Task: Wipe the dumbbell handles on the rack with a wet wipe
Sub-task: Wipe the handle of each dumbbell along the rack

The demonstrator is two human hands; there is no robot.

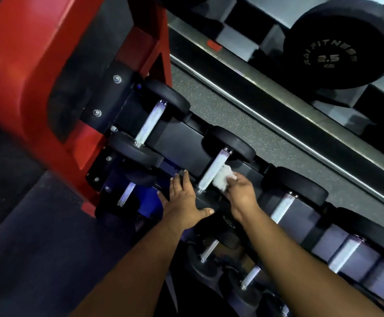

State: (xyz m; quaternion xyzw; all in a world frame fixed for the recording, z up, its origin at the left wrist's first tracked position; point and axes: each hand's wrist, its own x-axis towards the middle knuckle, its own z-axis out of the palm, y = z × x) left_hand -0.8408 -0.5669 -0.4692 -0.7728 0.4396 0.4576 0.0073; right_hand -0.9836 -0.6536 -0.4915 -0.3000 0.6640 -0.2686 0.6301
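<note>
Two hands work the rack (177, 143): right hand (241, 194) fingers pinch a wipe (223, 177) against the second handle (213, 170), mid-wipe; left hand (183, 197) lies flat, fingers straight, on that dumbbell's near head. Next, likely, the handle (283, 208) alongside.

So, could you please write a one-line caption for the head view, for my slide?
Right hand presses a white wipe to a dumbbell handle while the left hand steadies its near end.

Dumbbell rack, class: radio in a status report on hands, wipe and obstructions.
Right hand pinches wet wipe against second dumbbell handle. Left hand flat on that dumbbell's near head. Nothing blocking the handle.
</note>
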